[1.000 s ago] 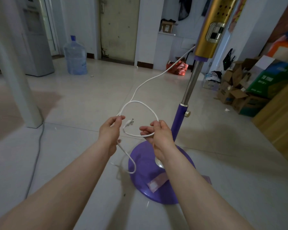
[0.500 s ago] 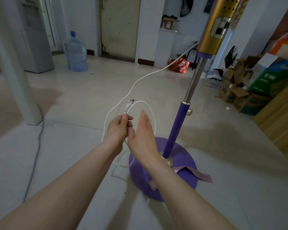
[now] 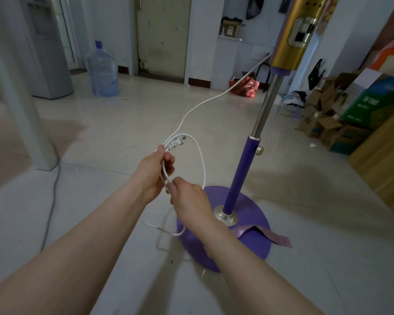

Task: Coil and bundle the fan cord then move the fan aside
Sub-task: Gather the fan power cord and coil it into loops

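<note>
The fan [image 3: 241,178] stands upright on the tiled floor [image 3: 123,123], its purple base [image 3: 248,244] just right of the hands, so it has not been moved aside yet. Its white cord [image 3: 201,105] runs slack from the gold housing [image 3: 291,35] down to the hands, free to be drawn in. The left hand [image 3: 154,176] is closed around gathered strands just behind the plug [image 3: 176,143], likely anchoring the coil. The right hand [image 3: 189,198] pinches a strand just below, seemingly to feed another loop; a loop hangs beneath
</note>
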`<state>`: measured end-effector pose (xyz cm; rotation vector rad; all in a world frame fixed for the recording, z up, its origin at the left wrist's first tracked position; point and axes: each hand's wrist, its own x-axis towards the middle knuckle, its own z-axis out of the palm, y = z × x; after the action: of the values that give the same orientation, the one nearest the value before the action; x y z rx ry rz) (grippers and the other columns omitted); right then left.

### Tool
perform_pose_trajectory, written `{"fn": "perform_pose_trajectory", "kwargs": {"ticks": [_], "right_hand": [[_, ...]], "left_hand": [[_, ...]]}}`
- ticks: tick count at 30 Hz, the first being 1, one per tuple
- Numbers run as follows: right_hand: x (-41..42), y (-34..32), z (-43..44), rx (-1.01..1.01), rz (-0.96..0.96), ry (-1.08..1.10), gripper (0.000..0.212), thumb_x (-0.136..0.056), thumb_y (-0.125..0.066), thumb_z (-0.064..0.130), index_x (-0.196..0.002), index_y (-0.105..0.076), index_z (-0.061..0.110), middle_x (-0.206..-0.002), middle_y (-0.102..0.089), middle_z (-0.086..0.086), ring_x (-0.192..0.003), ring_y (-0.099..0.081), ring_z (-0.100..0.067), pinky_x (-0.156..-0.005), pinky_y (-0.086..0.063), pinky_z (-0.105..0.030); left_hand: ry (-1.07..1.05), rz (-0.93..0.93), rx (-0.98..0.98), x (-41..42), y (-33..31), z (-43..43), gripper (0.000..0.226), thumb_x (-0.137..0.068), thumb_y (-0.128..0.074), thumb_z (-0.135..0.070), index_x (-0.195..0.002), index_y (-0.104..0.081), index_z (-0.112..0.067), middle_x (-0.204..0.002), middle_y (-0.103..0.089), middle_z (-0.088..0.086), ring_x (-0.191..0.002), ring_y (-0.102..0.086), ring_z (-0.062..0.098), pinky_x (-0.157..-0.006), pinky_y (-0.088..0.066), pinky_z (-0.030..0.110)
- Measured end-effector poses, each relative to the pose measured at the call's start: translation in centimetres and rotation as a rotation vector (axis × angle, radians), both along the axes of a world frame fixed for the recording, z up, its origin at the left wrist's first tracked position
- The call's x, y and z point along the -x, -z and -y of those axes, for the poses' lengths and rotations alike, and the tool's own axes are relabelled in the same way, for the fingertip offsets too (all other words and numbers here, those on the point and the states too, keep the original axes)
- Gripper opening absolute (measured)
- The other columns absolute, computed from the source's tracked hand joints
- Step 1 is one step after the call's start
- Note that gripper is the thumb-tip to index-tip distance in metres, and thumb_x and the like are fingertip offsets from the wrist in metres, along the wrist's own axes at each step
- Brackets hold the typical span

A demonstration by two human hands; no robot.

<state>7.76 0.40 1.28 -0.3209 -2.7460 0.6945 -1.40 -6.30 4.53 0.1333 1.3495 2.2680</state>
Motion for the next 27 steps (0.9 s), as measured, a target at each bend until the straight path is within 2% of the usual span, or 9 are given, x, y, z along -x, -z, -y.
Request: {"fn": "perform_pose_trajectory", "kwargs": {"ticks": [3,5,9,11,15,18,20,23,27], "right_hand": [[-0.1,-0.2,-0.3,0.102,-0.021,-0.119,0.031,-0.103,-0.033,0.038,-0.102,-0.053,0.014,-0.08,-0.064,0.0,-0.088,-0.061,-0.035,-0.065,-0.036,-0.035],[-0.1,-0.4,-0.6,0.158,-0.064,-0.127,0.022,-0.101,-0.037,0.033,-0.103,-0.056,0.02,-0.064,-0.052,0.012,-0.081,-0.061,-0.029,-0.064,-0.037,-0.034],[0.2,-1.4,-1.2,0.44,-0.139,-0.034,0.023,-0.099,-0.044,0.022,-0.079,-0.055,0.02,-0.057,-0.06,0.004,-0.065,-0.061,-0.022,-0.069,-0.049,-0.034],[0.4,-2.4,-1.8,0.808,-0.175,0.037,0.026,-0.1,-0.047,0.016,-0.076,-0.057,0.016,-0.059,-0.061,-0.005,-0.06,-0.06,-0.022,-0.066,-0.052,-0.033],[0.2,-4.7,-3.7,1.386,-0.202,0.186,0.024,-0.1,-0.049,0.014,-0.079,-0.056,0.007,-0.07,-0.059,-0.011,-0.049,-0.065,-0.02,-0.045,-0.056,-0.03],[-0.4,-5.3,-5.1,1.632,-0.27,0.219,0.024,-0.101,-0.049,0.012,-0.082,-0.055,-0.002,-0.071,-0.054,-0.016,-0.059,-0.066,-0.026,-0.05,-0.06,-0.035],[-0.6,-5.4,-5.5,1.705,-0.29,0.242,0.024,-0.101,-0.049,0.011,-0.083,-0.055,-0.004,-0.075,-0.053,-0.017,-0.069,-0.064,-0.029,-0.06,-0.06,-0.038],[-0.4,-5.3,-5.9,1.775,-0.343,0.233,0.029,-0.102,-0.047,0.016,-0.084,-0.056,-0.005,-0.078,-0.058,-0.018,-0.074,-0.065,-0.03,-0.072,-0.059,-0.041],[-0.2,-4.2,-4.9,1.195,-0.162,0.138,0.039,-0.105,-0.037,0.031,-0.101,-0.065,0.003,-0.099,-0.071,-0.019,-0.095,-0.068,-0.031,-0.087,-0.056,-0.036]], "left_hand": [[-0.005,0.165,-0.143,0.0,-0.9,0.2,0.04,-0.103,-0.036,-0.03,-0.071,-0.052,-0.012,-0.054,-0.054,-0.002,-0.06,-0.049,0.008,-0.062,-0.044,0.021],[0.044,0.12,-0.102,0.0,-1.3,0.4,0.044,-0.103,-0.033,-0.032,-0.078,-0.059,-0.007,-0.065,-0.06,0.003,-0.065,-0.052,0.012,-0.066,-0.046,0.022],[0.194,-0.224,0.253,-0.9,-0.8,0.5,0.057,-0.102,-0.022,-0.043,-0.109,-0.065,-0.006,-0.089,-0.067,0.008,-0.083,-0.062,0.016,-0.082,-0.047,0.026],[0.308,-0.327,0.354,-1.7,-0.2,0.6,0.061,-0.1,-0.022,-0.05,-0.101,-0.066,-0.008,-0.082,-0.064,0.011,-0.08,-0.062,0.022,-0.083,-0.048,0.03],[0.633,-0.703,0.509,-2.4,1.3,1.4,0.064,-0.089,-0.026,-0.061,-0.117,-0.066,-0.018,-0.118,-0.069,0.0,-0.117,-0.058,0.007,-0.105,-0.036,0.024],[0.75,-0.95,0.721,-2.0,1.4,2.0,0.037,-0.09,-0.049,-0.05,-0.113,-0.067,-0.028,-0.118,-0.067,-0.011,-0.114,-0.056,-0.002,-0.104,-0.037,0.024],[0.695,-1.021,0.797,-1.9,1.5,1.6,0.021,-0.09,-0.056,-0.045,-0.096,-0.071,-0.032,-0.108,-0.071,-0.012,-0.107,-0.061,0.0,-0.097,-0.042,0.024],[0.514,-0.871,0.582,-2.8,1.6,0.6,0.04,-0.093,-0.05,-0.043,-0.063,-0.065,-0.021,-0.07,-0.07,-0.005,-0.084,-0.07,0.017,-0.087,-0.051,0.033],[0.177,-0.491,0.196,-3.0,0.4,-0.8,0.055,-0.097,-0.036,-0.05,-0.05,-0.046,-0.021,-0.041,-0.038,-0.009,-0.038,-0.043,0.011,-0.059,-0.052,0.034]]}}
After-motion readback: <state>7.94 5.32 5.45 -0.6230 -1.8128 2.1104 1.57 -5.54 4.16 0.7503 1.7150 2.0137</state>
